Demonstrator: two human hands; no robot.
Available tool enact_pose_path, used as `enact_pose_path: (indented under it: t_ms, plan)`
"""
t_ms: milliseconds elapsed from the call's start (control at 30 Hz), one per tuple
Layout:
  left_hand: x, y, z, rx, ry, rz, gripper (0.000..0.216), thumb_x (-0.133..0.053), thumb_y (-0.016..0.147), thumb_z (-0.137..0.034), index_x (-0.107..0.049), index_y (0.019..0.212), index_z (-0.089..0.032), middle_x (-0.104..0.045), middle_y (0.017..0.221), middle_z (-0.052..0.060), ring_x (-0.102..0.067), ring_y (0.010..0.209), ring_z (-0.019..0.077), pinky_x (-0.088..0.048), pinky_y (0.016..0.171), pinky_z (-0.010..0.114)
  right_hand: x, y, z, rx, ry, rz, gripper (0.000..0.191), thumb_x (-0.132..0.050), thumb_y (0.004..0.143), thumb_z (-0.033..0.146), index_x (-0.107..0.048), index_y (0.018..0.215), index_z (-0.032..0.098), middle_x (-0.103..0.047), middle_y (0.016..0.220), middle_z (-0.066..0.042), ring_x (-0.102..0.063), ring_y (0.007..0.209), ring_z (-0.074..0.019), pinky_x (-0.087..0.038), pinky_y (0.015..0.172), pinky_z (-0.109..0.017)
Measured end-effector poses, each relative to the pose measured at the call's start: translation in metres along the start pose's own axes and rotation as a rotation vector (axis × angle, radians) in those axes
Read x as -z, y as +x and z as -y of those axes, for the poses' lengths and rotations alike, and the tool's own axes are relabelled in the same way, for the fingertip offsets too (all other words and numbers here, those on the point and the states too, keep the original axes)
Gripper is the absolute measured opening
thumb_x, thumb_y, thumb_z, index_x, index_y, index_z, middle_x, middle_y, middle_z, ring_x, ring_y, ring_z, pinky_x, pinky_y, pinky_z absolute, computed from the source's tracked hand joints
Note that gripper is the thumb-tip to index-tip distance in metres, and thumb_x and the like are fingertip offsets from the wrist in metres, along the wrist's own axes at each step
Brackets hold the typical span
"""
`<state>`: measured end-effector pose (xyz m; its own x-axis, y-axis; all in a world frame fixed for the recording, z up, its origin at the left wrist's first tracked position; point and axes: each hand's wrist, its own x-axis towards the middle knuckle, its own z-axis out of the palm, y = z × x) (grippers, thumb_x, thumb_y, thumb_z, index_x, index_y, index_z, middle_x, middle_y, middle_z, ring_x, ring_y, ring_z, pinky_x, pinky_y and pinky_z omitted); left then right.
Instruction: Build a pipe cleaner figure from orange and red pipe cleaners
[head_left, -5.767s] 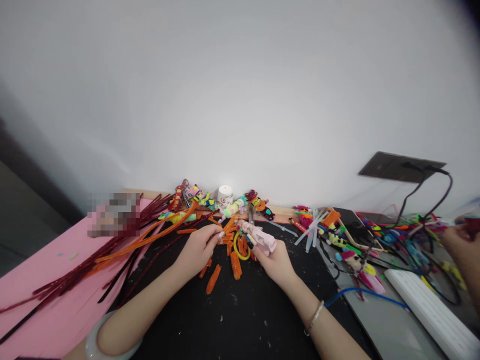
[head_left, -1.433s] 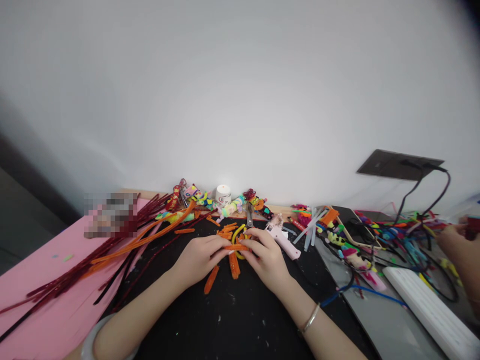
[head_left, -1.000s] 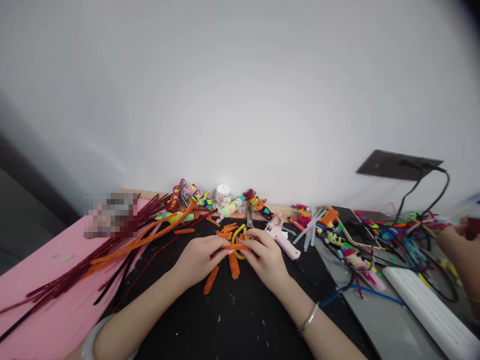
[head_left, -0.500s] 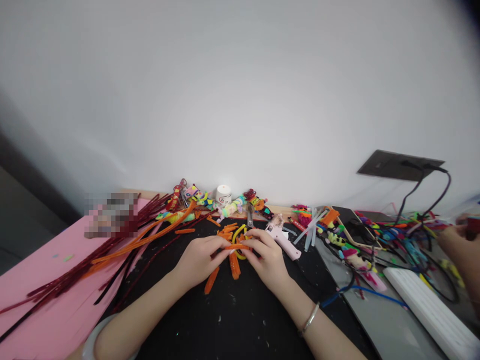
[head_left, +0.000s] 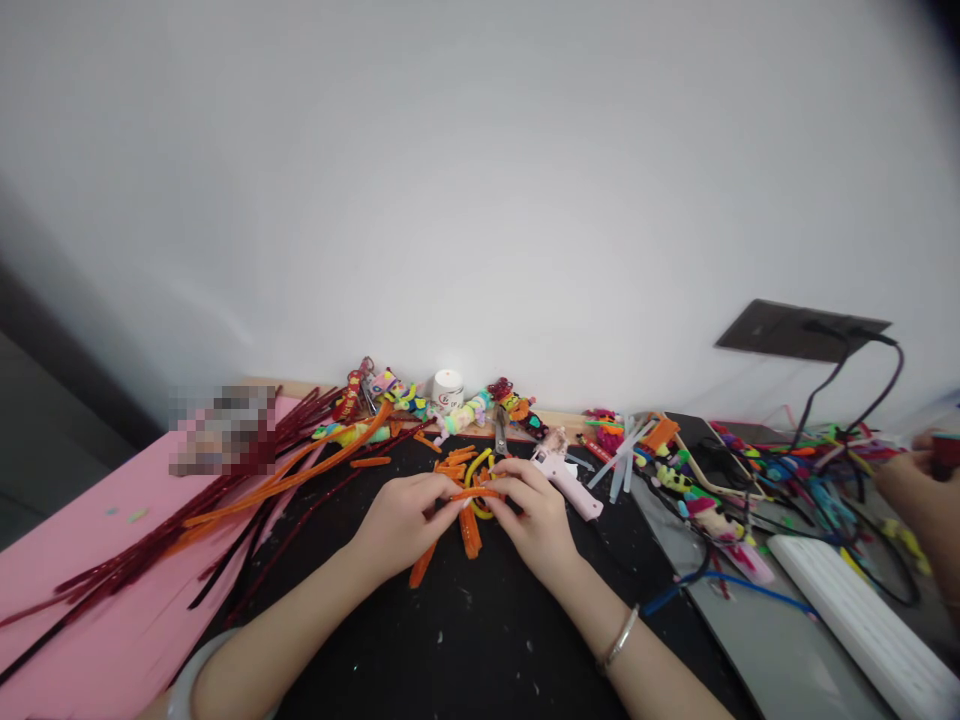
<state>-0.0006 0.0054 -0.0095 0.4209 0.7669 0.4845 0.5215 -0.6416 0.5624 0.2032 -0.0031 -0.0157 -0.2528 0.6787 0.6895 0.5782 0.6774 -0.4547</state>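
Between my two hands runs a short orange pipe cleaner (head_left: 478, 492), pinched at both ends and held roughly level. My left hand (head_left: 405, 520) has its thumb and fingertips closed on one end. The other end is in the fingers of my right hand (head_left: 536, 515). Just below the pinched piece lies a bundle of orange pipe cleaner pieces (head_left: 470, 535). Behind it a curved yellow pipe cleaner (head_left: 475, 463) is partly hidden by my fingers. More cut orange pieces (head_left: 453, 462) lie beyond my left hand.
Scissors (head_left: 500, 430) and a pink glue gun (head_left: 574, 485) lie beyond my right hand. Long red and orange pipe cleaners (head_left: 247, 490) spread over the left. A white cup (head_left: 448, 390) stands at the back. At right are a keyboard (head_left: 847, 610), a phone (head_left: 712, 450) and another person's hand (head_left: 919, 490).
My hands stay almost in place, both still on the orange pipe cleaner, which now bows slightly upward. At the far right, the other person's hand has shifted a little.
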Motion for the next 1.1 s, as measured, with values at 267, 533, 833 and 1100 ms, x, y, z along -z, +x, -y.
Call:
enact_pose_path:
  t_ms: [267,533,833,1100]
  plan:
    - [-0.0006,0.0008,0.0003,0.015,-0.001,0.003,0.015,-0.059,0.089,-0.017,-0.064,0.075,-0.016,-0.061,0.063,-0.003,-0.050,0.054,0.0097,-0.036,0.054,0.020,0.0000,0.0005,-0.0008,-0.006,0.025,-0.026,0.010,-0.064,0.088,0.015,-0.071,0.091,0.020,-0.068,0.098,-0.009,-0.067,0.094,-0.0208,-0.057,0.083,-0.033]
    - [0.0024,0.0015,0.0053,0.024,-0.014,0.027,0.012,-0.060,0.090,-0.018,-0.067,0.081,-0.017,-0.067,0.071,-0.001,-0.054,0.057,0.0107,-0.039,0.058,0.020,0.0029,0.0017,-0.0014,0.010,0.010,-0.021,0.020,-0.062,0.088,0.012,-0.070,0.103,0.021,-0.067,0.103,-0.009,-0.065,0.098,-0.0213,-0.056,0.087,-0.034]
    - [0.0014,0.0003,0.0060,0.029,-0.036,0.061,0.014,-0.058,0.092,-0.022,-0.068,0.084,-0.017,-0.070,0.076,0.000,-0.058,0.062,0.0116,-0.043,0.061,0.021,0.0034,0.0013,-0.0027,0.031,-0.017,-0.003,0.020,-0.058,0.090,0.011,-0.070,0.102,0.022,-0.067,0.102,-0.009,-0.065,0.096,-0.0214,-0.057,0.085,-0.035]
    - [0.0028,0.0021,0.0045,0.014,-0.013,0.050,0.014,-0.057,0.093,-0.023,-0.069,0.087,-0.018,-0.071,0.079,0.001,-0.060,0.063,0.0123,-0.046,0.063,0.022,0.0039,0.0022,-0.0033,0.021,-0.006,0.000,0.017,-0.059,0.089,0.012,-0.071,0.095,0.021,-0.067,0.099,-0.009,-0.066,0.093,-0.0214,-0.058,0.081,-0.035]
